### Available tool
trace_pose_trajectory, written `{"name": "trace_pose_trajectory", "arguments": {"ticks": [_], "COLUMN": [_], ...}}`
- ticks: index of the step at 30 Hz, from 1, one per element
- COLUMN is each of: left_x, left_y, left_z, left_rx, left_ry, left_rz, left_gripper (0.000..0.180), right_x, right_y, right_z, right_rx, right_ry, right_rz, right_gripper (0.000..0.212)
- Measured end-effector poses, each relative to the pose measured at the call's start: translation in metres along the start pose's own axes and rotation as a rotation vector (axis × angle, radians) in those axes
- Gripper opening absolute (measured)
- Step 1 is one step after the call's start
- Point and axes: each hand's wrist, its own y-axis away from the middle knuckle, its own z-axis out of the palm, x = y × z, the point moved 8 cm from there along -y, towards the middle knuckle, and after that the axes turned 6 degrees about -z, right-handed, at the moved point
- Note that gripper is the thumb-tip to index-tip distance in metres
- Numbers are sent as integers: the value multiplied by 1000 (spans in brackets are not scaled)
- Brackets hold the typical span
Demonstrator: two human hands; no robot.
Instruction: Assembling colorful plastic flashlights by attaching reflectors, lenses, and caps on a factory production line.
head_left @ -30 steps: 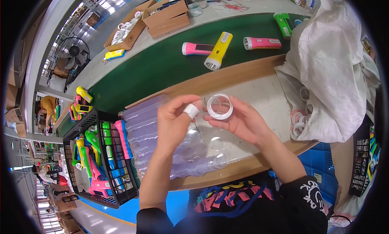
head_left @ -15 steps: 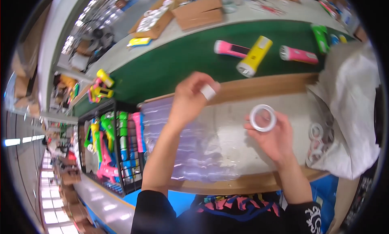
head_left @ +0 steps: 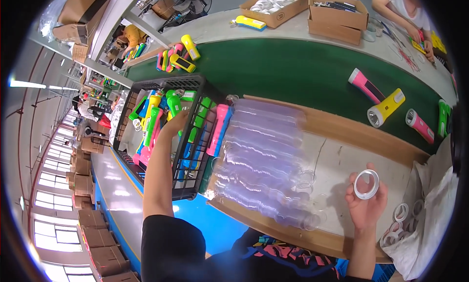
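My left hand (head_left: 179,121) reaches into a black plastic basket (head_left: 191,190) at the left, among green, yellow, pink and blue flashlights. A green flashlight (head_left: 173,103) lies right beside its fingers, which are partly hidden, so I cannot tell if they grip anything. At the right, my right hand (head_left: 370,214) holds up a white ring (head_left: 364,197) by its rim, above a shallow cardboard tray (head_left: 337,117). Clear plastic tubes (head_left: 264,155) lie in rows in the tray's left part. A pink-and-blue flashlight (head_left: 220,130) rests between basket and tubes.
Beyond the tray runs a green belt (head_left: 273,67) with a yellow flashlight (head_left: 386,107) and several others. A whitish bag (head_left: 430,218) with white rings (head_left: 400,212) lies at the right. Across the belt stand cardboard boxes (head_left: 337,25); a person's hands (head_left: 427,47) work there.
My left hand has moved from above the tray into the basket; the small white piece it held no longer shows. The view has swung left. My right hand still holds the ring.
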Motion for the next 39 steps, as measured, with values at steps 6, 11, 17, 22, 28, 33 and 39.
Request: {"name": "trace_pose_trajectory", "arguments": {"ticks": [6,11,17,22,28,33,39], "left_x": [57,98,240,308,312,308,295], "left_y": [6,68,127,191,211,220,213], "left_z": [11,-78,43,186,209,204,207], "left_rx": [47,523,11,-586,-750,-875,-1013], "left_ry": [-114,254,677,358,190,214,384], "left_rz": [310,332,446,542,479,463,454], "left_gripper": [26,24,55,43,45,49,50], "right_x": [2,24,14,9,-14,-13,-5], "right_y": [1,-11,-4,3,0,-1,-2], "right_z": [-10,-2,-3,1,4,6,0], "right_rx": [185,128,33,89,30,157,79], "right_ry": [13,66,101,70,-13,-17,64], "right_rz": [12,88,62,39,-81,-90,-42], "right_gripper": [42,38,37,40,38,44,48]}}
